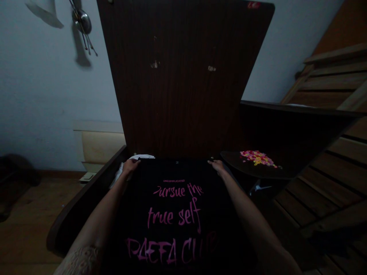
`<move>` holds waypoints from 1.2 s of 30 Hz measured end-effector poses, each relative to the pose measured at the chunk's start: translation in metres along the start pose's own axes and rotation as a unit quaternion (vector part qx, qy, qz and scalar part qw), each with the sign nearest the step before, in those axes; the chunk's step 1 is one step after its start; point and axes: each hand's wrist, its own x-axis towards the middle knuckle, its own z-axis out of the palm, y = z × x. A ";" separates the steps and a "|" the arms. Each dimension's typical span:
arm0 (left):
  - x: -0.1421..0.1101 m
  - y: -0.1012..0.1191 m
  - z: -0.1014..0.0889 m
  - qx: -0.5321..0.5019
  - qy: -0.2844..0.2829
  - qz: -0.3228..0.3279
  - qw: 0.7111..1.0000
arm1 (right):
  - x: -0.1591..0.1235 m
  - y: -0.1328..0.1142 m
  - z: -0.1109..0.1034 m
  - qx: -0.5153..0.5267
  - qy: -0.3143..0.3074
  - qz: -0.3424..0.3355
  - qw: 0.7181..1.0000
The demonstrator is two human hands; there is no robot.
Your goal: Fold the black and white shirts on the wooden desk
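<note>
A black T-shirt (174, 172) with pink lettering is spread out in front of me, its far edge stretched straight between my hands. At its far left corner, my left hand (132, 166) is closed with the fabric pinched in the fingers. My right hand (217, 166) grips the far right corner the same way. A small light label shows at the middle of the far edge. Some white cloth (143, 156) lies behind and beside my left hand. The near part of the shirt fades into shadow and runs out of view.
A tall dark wooden panel (183, 95) stands upright just behind the shirt. Along the left runs a dark wooden side rail (86, 198). On the right, a dark shelf (229, 158) bears a pile of pink and yellow bits (258, 157). Wooden slats (335, 160) stand farther right.
</note>
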 end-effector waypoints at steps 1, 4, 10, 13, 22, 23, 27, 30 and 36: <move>0.003 0.000 0.000 -0.008 -0.002 0.001 1.000 | 0.001 0.001 0.000 0.014 -0.006 -0.001 1.000; 0.010 0.003 0.002 -0.036 0.000 0.009 0.999 | 0.002 0.006 -0.002 0.055 -0.017 -0.006 0.998; 0.018 0.008 0.009 -0.127 -0.004 0.023 0.992 | 0.006 0.015 -0.005 0.115 -0.017 -0.010 0.993; 0.020 0.008 0.011 -0.187 -0.013 0.028 0.982 | 0.011 0.015 -0.005 0.140 -0.009 -0.013 0.990; 0.017 0.003 0.004 -0.259 -0.071 0.026 0.963 | 0.018 0.014 -0.006 0.184 -0.005 -0.027 0.983; 0.017 0.003 0.004 -0.257 -0.070 0.026 0.964 | 0.018 0.014 -0.006 0.179 -0.003 -0.025 0.983; 0.015 0.006 0.004 -0.224 -0.030 0.013 0.974 | 0.015 0.012 -0.005 0.155 0.014 -0.028 0.987; 0.015 0.012 0.001 -0.193 0.007 0.010 0.981 | 0.013 0.006 -0.005 0.136 0.030 -0.044 0.989; 0.004 0.046 -0.015 -0.066 0.020 0.086 0.994 | 0.006 -0.017 -0.005 0.088 0.041 -0.085 0.992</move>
